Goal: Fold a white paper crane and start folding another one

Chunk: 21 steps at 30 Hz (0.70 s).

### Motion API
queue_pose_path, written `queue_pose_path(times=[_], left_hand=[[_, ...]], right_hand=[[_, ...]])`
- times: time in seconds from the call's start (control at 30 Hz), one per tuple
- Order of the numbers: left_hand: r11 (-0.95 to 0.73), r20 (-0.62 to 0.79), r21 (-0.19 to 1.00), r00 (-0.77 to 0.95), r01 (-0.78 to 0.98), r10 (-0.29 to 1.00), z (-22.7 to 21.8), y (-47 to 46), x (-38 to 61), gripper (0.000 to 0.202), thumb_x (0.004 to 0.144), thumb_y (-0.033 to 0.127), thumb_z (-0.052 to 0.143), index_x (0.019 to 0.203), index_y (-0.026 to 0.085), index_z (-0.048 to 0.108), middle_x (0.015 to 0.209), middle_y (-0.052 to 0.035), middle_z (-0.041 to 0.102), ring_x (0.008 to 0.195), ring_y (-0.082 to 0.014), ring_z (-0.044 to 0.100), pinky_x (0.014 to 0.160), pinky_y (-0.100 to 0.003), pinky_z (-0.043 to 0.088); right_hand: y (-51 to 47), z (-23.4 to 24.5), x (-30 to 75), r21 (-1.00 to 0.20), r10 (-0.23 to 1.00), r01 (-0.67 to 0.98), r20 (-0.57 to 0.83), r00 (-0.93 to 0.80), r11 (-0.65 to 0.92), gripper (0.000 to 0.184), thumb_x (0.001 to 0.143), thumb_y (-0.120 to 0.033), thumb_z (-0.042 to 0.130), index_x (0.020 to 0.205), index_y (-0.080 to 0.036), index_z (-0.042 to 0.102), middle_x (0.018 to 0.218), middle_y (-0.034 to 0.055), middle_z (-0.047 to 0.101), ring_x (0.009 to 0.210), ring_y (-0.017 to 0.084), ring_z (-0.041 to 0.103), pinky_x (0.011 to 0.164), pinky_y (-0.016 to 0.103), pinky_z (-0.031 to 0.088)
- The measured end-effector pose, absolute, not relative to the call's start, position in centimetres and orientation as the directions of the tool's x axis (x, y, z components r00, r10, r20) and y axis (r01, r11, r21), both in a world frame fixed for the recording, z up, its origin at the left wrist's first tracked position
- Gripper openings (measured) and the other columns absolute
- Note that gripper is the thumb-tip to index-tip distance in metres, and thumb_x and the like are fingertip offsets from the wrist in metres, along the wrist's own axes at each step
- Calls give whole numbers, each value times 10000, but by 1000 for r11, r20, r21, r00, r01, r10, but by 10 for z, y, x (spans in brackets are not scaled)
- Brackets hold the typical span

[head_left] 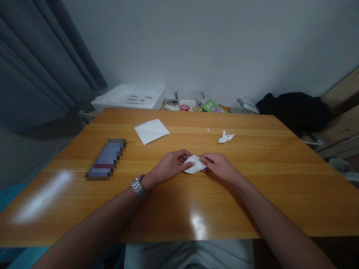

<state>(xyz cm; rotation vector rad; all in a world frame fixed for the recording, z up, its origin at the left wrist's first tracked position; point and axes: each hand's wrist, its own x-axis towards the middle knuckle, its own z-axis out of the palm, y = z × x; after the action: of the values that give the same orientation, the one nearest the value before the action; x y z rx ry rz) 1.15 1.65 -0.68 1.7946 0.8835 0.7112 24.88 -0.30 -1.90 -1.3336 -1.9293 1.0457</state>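
Note:
A small folded piece of white paper [194,165] lies on the wooden table [252,186] in front of me. My left hand [171,164], with a metal watch [138,186] on its wrist, pinches the paper's left side. My right hand [220,165] pinches its right edge with curled fingers. Both hands rest on the tabletop, close together.
A white notepad sheet [152,130] lies further back, a small folded white paper figure [225,137] to the right with a tiny scrap [208,130]. A blurred flat object [107,159] sits at left. Behind the table: a white tray [131,96], clutter, a black bag [294,110].

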Motion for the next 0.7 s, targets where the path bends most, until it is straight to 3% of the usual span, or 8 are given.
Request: queue_pose_path(times=[0.1,0.23,0.43,0.7], left_hand=[[-318,124,901,527,295,841,-2,18,10,277,885,259,670,1150,180,680,1086,-59,748,964,-184,701,841,-276,544],[-389,160,849,527,358,834,3,19,8,212,884,164,605,1056,182,727,1031,-38,767,930,-177,702,836,-268,524],[-397,149,857,581,328,800,0,15,11,222,909,217,603,1064,201,761,1064,-43,772,964,-192,707,850,-277,523],[-323,153,917,541,234,827,0,21,10,201,908,240,630,1072,163,717,1066,-67,751,961,-169,692,871,-275,532]], right_hand=[[-1,-23,252,-886,953,437,17,-304,155,341,970,-447,524,922,-166,711,849,60,724,744,198,642,679,296,474],[-3,-20,251,-907,940,392,11,-341,153,314,947,-443,583,969,-160,717,930,82,741,833,214,655,759,315,490],[-12,-16,240,-931,907,357,-85,-412,75,427,925,-560,600,879,-149,702,816,49,703,735,183,603,670,280,443],[-12,-21,238,-945,906,327,-117,-406,24,464,922,-601,579,809,-154,631,691,-7,565,622,134,471,565,255,329]])
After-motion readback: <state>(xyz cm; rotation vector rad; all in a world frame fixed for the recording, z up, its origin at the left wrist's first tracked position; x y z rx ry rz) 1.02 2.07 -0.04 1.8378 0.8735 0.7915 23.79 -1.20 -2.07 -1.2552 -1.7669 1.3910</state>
